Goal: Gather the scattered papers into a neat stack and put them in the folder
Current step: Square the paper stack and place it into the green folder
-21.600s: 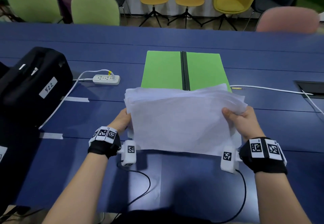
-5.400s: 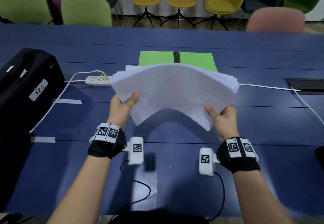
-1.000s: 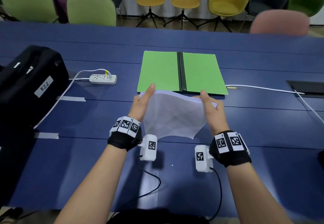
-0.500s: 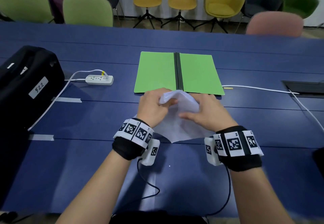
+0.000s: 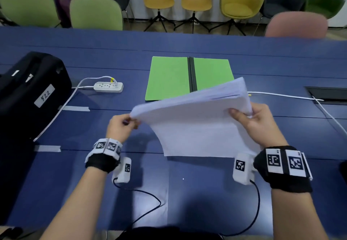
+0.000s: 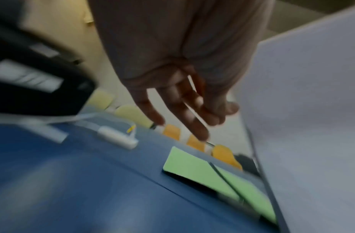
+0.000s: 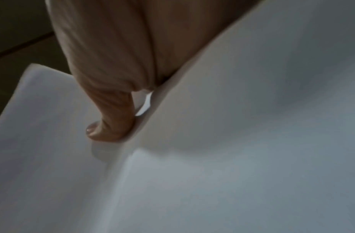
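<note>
A stack of white papers (image 5: 197, 123) hangs over the blue table, its lower edge near the tabletop and its top edge raised to the right. My right hand (image 5: 242, 114) grips the stack's upper right corner; in the right wrist view the thumb (image 7: 110, 130) presses onto the papers (image 7: 232, 157). At the stack's left corner is my left hand (image 5: 131, 122). In the blurred left wrist view its fingers (image 6: 192, 119) hang loosely beside the paper edge (image 6: 302, 110) with no sheet between them. The green folder (image 5: 169, 78) lies open and flat behind the stack, also seen as folder (image 6: 192, 164).
A black bag (image 5: 28, 93) sits at the left edge. A white power strip (image 5: 108, 87) with its cord lies left of the folder. A white cable (image 5: 281, 95) runs to a table hatch (image 5: 328, 95) on the right. Chairs line the far side.
My hands, bunched together over the papers half a second ago, have spread apart. The stack now stretches wide between them, with its right corner lifted.
</note>
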`<act>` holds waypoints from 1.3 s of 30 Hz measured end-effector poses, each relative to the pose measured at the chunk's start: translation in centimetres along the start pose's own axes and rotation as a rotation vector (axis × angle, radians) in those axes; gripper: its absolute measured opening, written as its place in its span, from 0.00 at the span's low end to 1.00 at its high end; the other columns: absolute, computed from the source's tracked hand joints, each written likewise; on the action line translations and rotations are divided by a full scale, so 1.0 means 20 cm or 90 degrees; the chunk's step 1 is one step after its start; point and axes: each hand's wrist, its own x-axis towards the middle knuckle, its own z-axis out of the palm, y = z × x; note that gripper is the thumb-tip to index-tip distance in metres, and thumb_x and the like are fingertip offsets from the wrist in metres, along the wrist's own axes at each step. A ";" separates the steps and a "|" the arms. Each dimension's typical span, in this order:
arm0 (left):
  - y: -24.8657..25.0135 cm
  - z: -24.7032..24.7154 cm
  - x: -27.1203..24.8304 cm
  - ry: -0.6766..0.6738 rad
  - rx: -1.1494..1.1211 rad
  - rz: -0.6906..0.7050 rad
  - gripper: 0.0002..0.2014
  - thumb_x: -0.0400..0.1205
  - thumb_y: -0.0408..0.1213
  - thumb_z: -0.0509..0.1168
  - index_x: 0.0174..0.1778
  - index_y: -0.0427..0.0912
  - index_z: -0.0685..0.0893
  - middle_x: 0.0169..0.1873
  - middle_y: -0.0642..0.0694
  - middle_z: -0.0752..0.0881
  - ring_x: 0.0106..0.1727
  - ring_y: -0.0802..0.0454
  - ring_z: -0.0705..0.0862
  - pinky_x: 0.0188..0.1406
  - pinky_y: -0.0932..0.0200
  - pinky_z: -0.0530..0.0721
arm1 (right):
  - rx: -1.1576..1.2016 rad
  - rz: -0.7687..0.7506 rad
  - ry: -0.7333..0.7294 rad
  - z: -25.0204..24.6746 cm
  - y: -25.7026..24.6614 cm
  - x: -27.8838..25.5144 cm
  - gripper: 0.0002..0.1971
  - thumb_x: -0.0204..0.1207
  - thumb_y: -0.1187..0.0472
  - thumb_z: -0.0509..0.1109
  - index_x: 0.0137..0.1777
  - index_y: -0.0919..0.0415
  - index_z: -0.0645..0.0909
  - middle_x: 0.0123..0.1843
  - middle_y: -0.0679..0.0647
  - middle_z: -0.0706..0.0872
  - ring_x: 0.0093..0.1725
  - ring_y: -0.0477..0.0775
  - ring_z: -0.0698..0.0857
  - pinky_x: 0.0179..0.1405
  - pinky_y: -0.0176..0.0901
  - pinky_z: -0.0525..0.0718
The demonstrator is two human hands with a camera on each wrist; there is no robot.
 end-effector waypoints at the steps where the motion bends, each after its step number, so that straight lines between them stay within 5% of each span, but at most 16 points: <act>1: -0.03 -0.01 0.00 0.026 -0.097 -0.009 0.12 0.75 0.33 0.72 0.29 0.56 0.88 0.26 0.61 0.89 0.34 0.64 0.87 0.49 0.53 0.82 | 0.057 0.010 0.018 -0.01 0.00 0.00 0.06 0.71 0.62 0.73 0.37 0.51 0.90 0.34 0.39 0.91 0.35 0.38 0.87 0.37 0.31 0.84; 4: 0.06 -0.03 0.00 0.039 -0.394 -0.009 0.06 0.74 0.47 0.73 0.42 0.52 0.84 0.33 0.64 0.89 0.37 0.69 0.84 0.46 0.65 0.81 | 0.204 0.038 0.052 0.00 0.01 0.01 0.08 0.75 0.67 0.69 0.48 0.59 0.88 0.40 0.45 0.92 0.40 0.44 0.90 0.44 0.37 0.88; 6: 0.18 -0.02 0.01 -0.052 -0.542 -0.017 0.14 0.77 0.57 0.65 0.47 0.51 0.79 0.38 0.62 0.89 0.38 0.65 0.87 0.39 0.68 0.85 | 0.233 0.044 0.044 0.03 0.01 0.02 0.09 0.77 0.71 0.66 0.53 0.63 0.86 0.43 0.48 0.92 0.43 0.48 0.90 0.47 0.41 0.88; 9: 0.28 -0.04 0.02 -0.094 -0.536 -0.027 0.33 0.65 0.68 0.69 0.56 0.46 0.84 0.53 0.47 0.89 0.52 0.52 0.88 0.50 0.56 0.87 | 0.250 0.062 0.034 0.07 0.05 0.02 0.10 0.75 0.70 0.67 0.53 0.65 0.86 0.45 0.52 0.92 0.45 0.51 0.90 0.46 0.43 0.87; 10: 0.30 -0.04 0.02 -0.076 -0.503 -0.020 0.36 0.62 0.68 0.72 0.56 0.44 0.84 0.54 0.43 0.88 0.54 0.48 0.88 0.52 0.52 0.87 | 0.248 0.070 0.034 0.07 0.07 0.02 0.10 0.76 0.70 0.66 0.54 0.66 0.85 0.44 0.51 0.92 0.45 0.51 0.90 0.46 0.43 0.87; 12: 0.33 -0.03 0.01 -0.027 -0.485 -0.030 0.25 0.70 0.60 0.72 0.52 0.43 0.84 0.49 0.43 0.89 0.51 0.44 0.87 0.50 0.51 0.85 | 0.234 0.083 0.045 0.08 0.11 0.00 0.09 0.78 0.69 0.65 0.54 0.66 0.84 0.43 0.50 0.92 0.43 0.51 0.89 0.46 0.44 0.88; 14: 0.36 0.01 0.02 0.018 -0.486 -0.046 0.18 0.75 0.54 0.71 0.50 0.44 0.84 0.45 0.47 0.89 0.45 0.50 0.88 0.46 0.54 0.84 | 0.193 0.078 0.074 0.10 0.13 0.00 0.07 0.79 0.70 0.65 0.49 0.63 0.85 0.37 0.44 0.91 0.37 0.43 0.88 0.39 0.38 0.87; 16: 0.38 0.05 0.01 0.050 -0.493 0.013 0.21 0.69 0.59 0.71 0.49 0.48 0.86 0.44 0.50 0.88 0.42 0.58 0.86 0.43 0.60 0.85 | 0.132 0.049 0.109 0.12 0.17 0.02 0.08 0.78 0.71 0.67 0.42 0.59 0.84 0.31 0.37 0.89 0.32 0.35 0.85 0.35 0.32 0.84; 19: 0.36 0.12 -0.01 0.067 -0.462 0.054 0.12 0.74 0.54 0.70 0.44 0.50 0.89 0.40 0.53 0.89 0.40 0.63 0.84 0.43 0.65 0.83 | 0.127 0.067 0.146 0.17 0.25 0.03 0.08 0.76 0.69 0.71 0.40 0.55 0.85 0.32 0.36 0.89 0.33 0.35 0.85 0.37 0.31 0.84; 21: 0.31 0.19 -0.02 0.069 -0.429 0.020 0.09 0.79 0.44 0.69 0.41 0.43 0.89 0.31 0.61 0.88 0.35 0.68 0.82 0.44 0.64 0.80 | 0.137 0.120 0.156 0.21 0.34 0.00 0.07 0.75 0.68 0.72 0.43 0.54 0.85 0.34 0.36 0.90 0.35 0.35 0.86 0.38 0.30 0.84; 23: 0.24 0.26 -0.06 0.051 -0.406 -0.048 0.16 0.79 0.46 0.70 0.40 0.32 0.88 0.25 0.61 0.86 0.31 0.67 0.82 0.42 0.67 0.78 | 0.145 0.161 0.128 0.25 0.41 -0.04 0.04 0.76 0.62 0.72 0.47 0.53 0.87 0.40 0.41 0.92 0.40 0.37 0.88 0.40 0.30 0.84; 26: 0.14 0.32 -0.10 0.071 -0.437 -0.182 0.17 0.76 0.53 0.71 0.30 0.43 0.84 0.28 0.51 0.82 0.34 0.53 0.79 0.43 0.58 0.76 | 0.149 0.204 0.124 0.29 0.44 -0.06 0.11 0.76 0.48 0.70 0.49 0.54 0.89 0.45 0.49 0.92 0.43 0.43 0.88 0.43 0.32 0.84; 31: 0.16 0.32 -0.08 0.100 -0.434 -0.250 0.18 0.76 0.53 0.70 0.23 0.50 0.79 0.28 0.50 0.79 0.33 0.51 0.76 0.43 0.57 0.75 | 0.098 0.211 0.210 0.30 0.43 -0.01 0.11 0.76 0.50 0.72 0.40 0.57 0.90 0.39 0.50 0.90 0.41 0.47 0.86 0.51 0.42 0.83; 33: 0.16 0.30 -0.06 0.073 -0.388 -0.236 0.13 0.78 0.52 0.69 0.33 0.48 0.83 0.32 0.51 0.81 0.36 0.52 0.78 0.42 0.58 0.74 | 0.061 0.199 0.197 0.28 0.44 0.01 0.09 0.75 0.51 0.73 0.39 0.54 0.90 0.39 0.47 0.91 0.43 0.47 0.86 0.53 0.41 0.82; 36: 0.13 0.28 -0.06 -0.088 -0.295 -0.121 0.12 0.78 0.40 0.72 0.57 0.49 0.85 0.45 0.60 0.85 0.43 0.63 0.84 0.43 0.73 0.79 | -0.007 0.183 0.114 0.24 0.43 0.02 0.03 0.68 0.53 0.79 0.40 0.47 0.89 0.38 0.41 0.90 0.43 0.47 0.87 0.47 0.38 0.82; 39: 0.15 0.30 -0.07 -0.057 -0.251 -0.111 0.09 0.74 0.35 0.75 0.49 0.44 0.86 0.38 0.54 0.86 0.36 0.61 0.85 0.36 0.71 0.80 | -0.116 0.171 0.043 0.23 0.43 0.03 0.15 0.62 0.53 0.83 0.49 0.46 0.88 0.40 0.41 0.89 0.42 0.41 0.86 0.42 0.28 0.80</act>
